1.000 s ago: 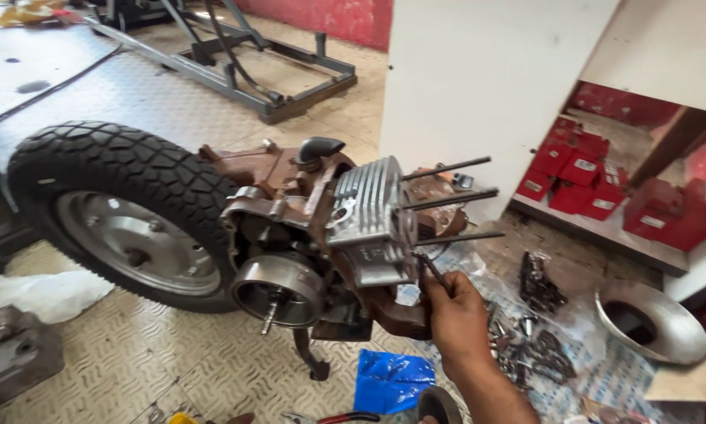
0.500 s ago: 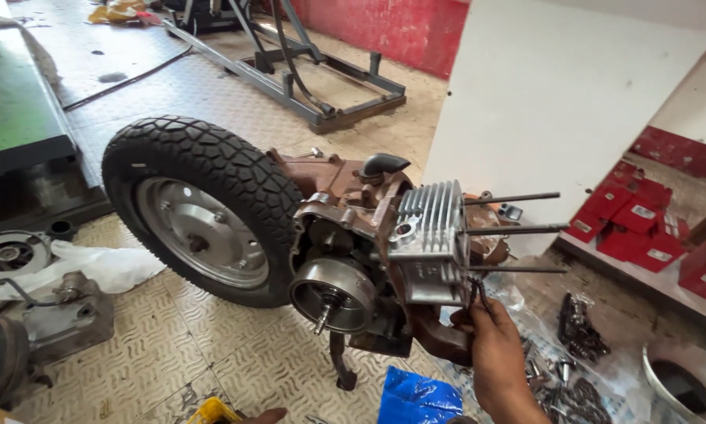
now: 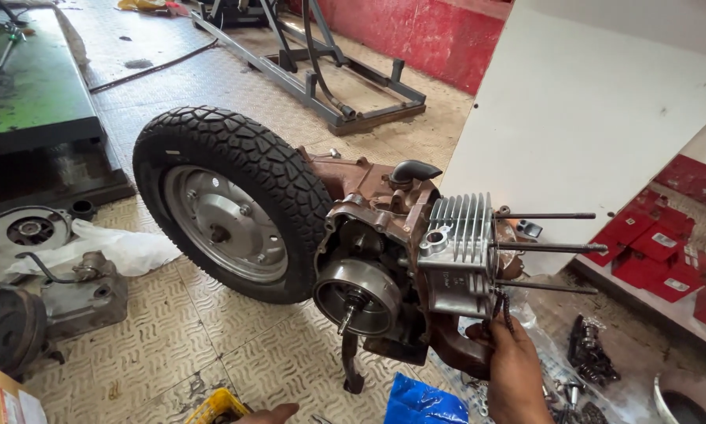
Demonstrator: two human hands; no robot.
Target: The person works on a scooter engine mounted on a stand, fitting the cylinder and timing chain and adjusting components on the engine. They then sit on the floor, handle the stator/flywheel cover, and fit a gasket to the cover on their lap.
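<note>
A scooter engine (image 3: 400, 259) with its rear wheel (image 3: 231, 204) attached stands on the chequered metal floor. The finned silver cylinder block (image 3: 457, 243) sits on long studs (image 3: 549, 247) that stick out to the right. My right hand (image 3: 510, 365) rests at the engine's lower right, fingers on the casing just under the cylinder, near a short chain. Only the fingertips of my left hand (image 3: 270, 413) show at the bottom edge, touching nothing, beside a yellow crate (image 3: 215, 407).
A second engine casing (image 3: 39, 298) and white cloth (image 3: 117, 247) lie at left. A blue plastic bag (image 3: 424, 402) lies below the engine. Loose metal parts (image 3: 588, 353) sit at right, red boxes (image 3: 651, 243) on a low shelf, a metal stand (image 3: 329, 78) behind.
The view has shifted so the engine and wheel sit further right and lower in frame. My right hand stays at the engine's lower right. My left fingertips have come into view at the bottom.
</note>
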